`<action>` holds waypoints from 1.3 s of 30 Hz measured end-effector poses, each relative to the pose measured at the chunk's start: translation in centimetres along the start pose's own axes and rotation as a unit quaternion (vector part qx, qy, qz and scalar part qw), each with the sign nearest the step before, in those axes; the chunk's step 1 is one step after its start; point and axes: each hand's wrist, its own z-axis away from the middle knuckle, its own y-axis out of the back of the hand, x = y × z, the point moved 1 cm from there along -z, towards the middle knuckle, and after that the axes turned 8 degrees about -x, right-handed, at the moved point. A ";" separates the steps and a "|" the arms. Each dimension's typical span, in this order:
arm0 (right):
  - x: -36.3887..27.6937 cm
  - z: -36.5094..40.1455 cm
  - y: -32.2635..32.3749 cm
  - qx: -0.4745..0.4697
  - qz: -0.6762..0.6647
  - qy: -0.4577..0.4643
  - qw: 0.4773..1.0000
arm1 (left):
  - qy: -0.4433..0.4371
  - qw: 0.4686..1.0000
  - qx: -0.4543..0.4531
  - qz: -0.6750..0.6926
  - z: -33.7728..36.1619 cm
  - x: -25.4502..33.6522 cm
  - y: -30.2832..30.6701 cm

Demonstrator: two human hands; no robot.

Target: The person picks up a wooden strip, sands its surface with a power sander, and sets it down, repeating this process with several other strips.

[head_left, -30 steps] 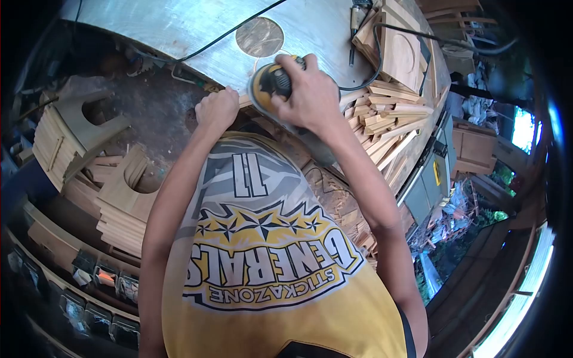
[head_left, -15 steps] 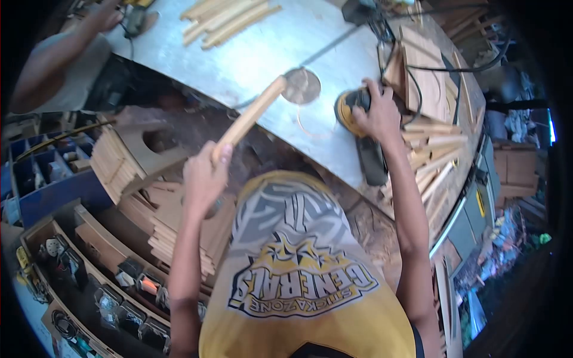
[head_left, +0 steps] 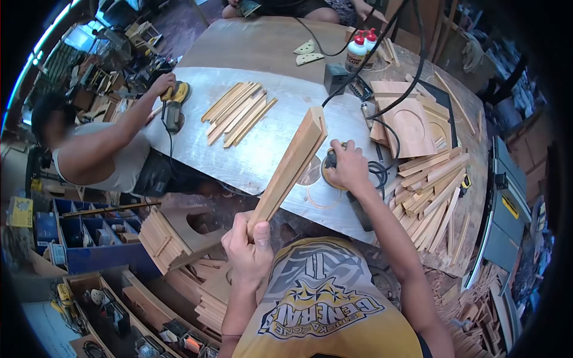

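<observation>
My left hand point(head_left: 249, 247) is closed around the lower end of a grooved wooden strip point(head_left: 290, 162), raised and tilted up toward the right. My right hand point(head_left: 350, 165) grips the top of a yellow and black electric sander point(head_left: 328, 169), which rests on the pale metal sheet point(head_left: 203, 173) covering the table. Beside the sander, a round disc point(head_left: 310, 173) shows partly behind the strip. Several slim wooden strips point(head_left: 239, 113) lie on the sheet farther off. To the right of my right hand is a heap of wooden strips point(head_left: 433, 191).
Across the table a co-worker point(head_left: 107, 152) holds another yellow sander point(head_left: 176, 92). Glue bottles point(head_left: 356, 52) and carved wooden panels point(head_left: 403, 128) stand or lie at the far right. Black cables point(head_left: 394, 77) hang over the table. A blue compartment bin point(head_left: 104, 262) sits lower left.
My left hand has lifted the wooden strip higher, toward the camera. My right hand stays on the sander. The view has tilted up, showing more of the table and the co-worker.
</observation>
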 end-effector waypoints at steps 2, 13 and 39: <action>-0.2 -0.1 -0.5 0.016 -0.002 0.009 1.000 | -0.009 1.000 -0.016 0.013 -0.1 0.3 -0.6; 0.1 -0.2 -3.0 0.110 -0.057 0.045 0.991 | 0.143 0.834 -0.509 0.157 -0.1 5.9 -11.8; 0.5 -0.9 0.0 0.038 -0.069 -0.049 0.996 | 0.023 0.997 -0.077 -0.019 -15.8 -15.6 -12.0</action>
